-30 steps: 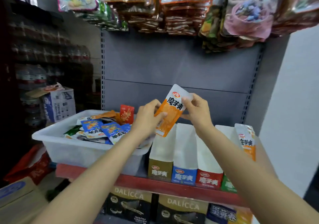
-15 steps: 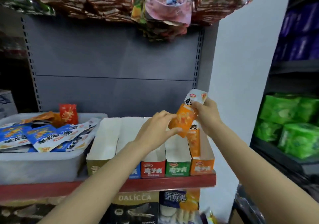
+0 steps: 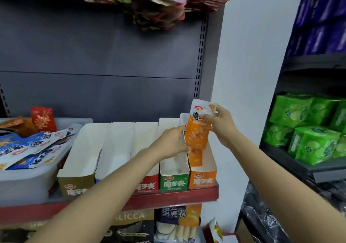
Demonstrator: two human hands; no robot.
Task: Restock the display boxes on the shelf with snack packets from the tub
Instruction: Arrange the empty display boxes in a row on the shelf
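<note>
Orange snack packet (image 3: 196,132), held up just above the orange display box (image 3: 203,179) at the far right end of the shelf (image 3: 168,198). Pinched near its white top by the right hand (image 3: 220,125), thumb and fingers curled round it. Touched on its left edge by the left hand (image 3: 169,143), fingers fairly straight, more steadying than gripping. Not yet down inside the box. One more orange packet (image 3: 195,156) already standing in that box, right under the held one.

Looks like the step of dropping this packet into its own colour box. Next move probably: lower it straight down, bottom edge first, behind or in front of the packet already there, then let go. Needs a bit of care so the soft packet stands up and does not fold or catch on the thin card wall.

To the left in the same row, a green box (image 3: 173,183), a red box (image 3: 145,185), a blue one mostly hidden by the arm, and a gold-brown box (image 3: 76,186). No packets to be seen in these from here. Further left on the shelf, the white tub (image 3: 24,183), piled with blue packets (image 3: 28,147) and some orange and red ones. Plenty left to sort, so likely early in the job.
</note>
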